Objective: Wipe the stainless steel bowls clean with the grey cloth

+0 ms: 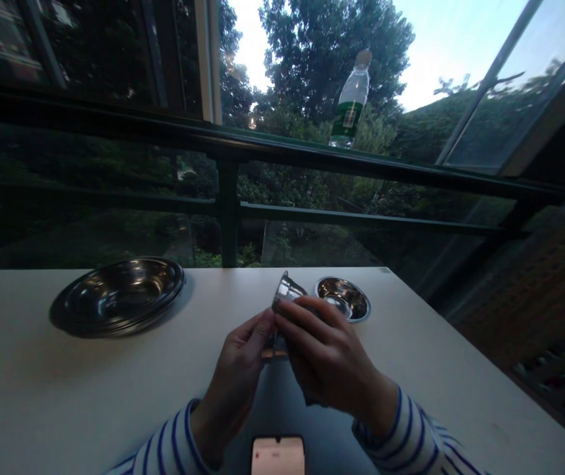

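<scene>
Both hands meet over the middle of the table around a small shiny metal bowl (289, 287), which is tilted up on its side. My left hand (242, 369) pinches its near left edge between thumb and fingers. Curled over its right side, my right hand (329, 356) hides much of the bowl. A dark edge shows below the right palm, and I cannot make out what it belongs to. Just beyond the right hand, a second small metal bowl (358, 305) rests upright on the table.
A stack of wide metal bowls (118, 297) sits at the left of the white table (203, 310). A phone (278, 456) with a lit screen lies at the near edge. Behind the table runs a dark railing (282, 148), with a plastic bottle (349, 109) standing on it.
</scene>
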Demonstrator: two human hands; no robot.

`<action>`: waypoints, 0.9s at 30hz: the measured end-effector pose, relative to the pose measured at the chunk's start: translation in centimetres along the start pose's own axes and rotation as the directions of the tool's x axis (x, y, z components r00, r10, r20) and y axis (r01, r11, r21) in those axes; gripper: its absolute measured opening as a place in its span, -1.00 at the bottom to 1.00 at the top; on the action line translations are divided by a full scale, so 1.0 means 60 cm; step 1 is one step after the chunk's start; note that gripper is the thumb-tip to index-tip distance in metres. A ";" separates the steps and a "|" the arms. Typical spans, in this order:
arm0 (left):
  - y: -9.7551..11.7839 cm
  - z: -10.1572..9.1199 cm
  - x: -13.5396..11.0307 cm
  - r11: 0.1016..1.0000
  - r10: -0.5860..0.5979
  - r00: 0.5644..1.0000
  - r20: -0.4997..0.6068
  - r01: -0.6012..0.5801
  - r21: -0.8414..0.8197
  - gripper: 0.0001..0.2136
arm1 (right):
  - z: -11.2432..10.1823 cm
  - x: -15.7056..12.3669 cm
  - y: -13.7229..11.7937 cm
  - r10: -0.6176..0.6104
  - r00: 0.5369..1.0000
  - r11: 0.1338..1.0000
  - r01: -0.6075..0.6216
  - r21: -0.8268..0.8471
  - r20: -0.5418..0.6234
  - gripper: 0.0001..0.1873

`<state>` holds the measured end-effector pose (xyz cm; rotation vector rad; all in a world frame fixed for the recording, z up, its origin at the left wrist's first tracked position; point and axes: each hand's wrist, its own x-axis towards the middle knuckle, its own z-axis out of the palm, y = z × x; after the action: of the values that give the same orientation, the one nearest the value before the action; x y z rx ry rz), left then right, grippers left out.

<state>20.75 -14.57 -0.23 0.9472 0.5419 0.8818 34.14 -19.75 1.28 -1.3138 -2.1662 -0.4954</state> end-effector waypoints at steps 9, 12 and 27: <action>-0.004 0.001 0.002 0.999 0.017 0.999 0.045 -0.019 0.050 -0.74 | 0.001 -0.001 0.002 0.079 0.996 0.997 -0.077 0.031 -0.048 -0.59; -0.004 -0.001 0.003 0.999 0.038 0.999 0.022 -0.038 0.036 -0.74 | 0.005 -0.003 -0.004 0.024 1.000 0.999 -0.023 0.041 -0.019 -0.57; -0.003 -0.002 0.004 1.000 -0.002 1.000 0.022 0.002 0.008 -0.73 | 0.007 0.001 0.009 0.064 0.997 0.997 -0.062 0.049 -0.035 -0.59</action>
<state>20.85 -14.35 -0.46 0.9627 0.5273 0.8670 34.52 -19.24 1.01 -1.3321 -2.0876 -0.4363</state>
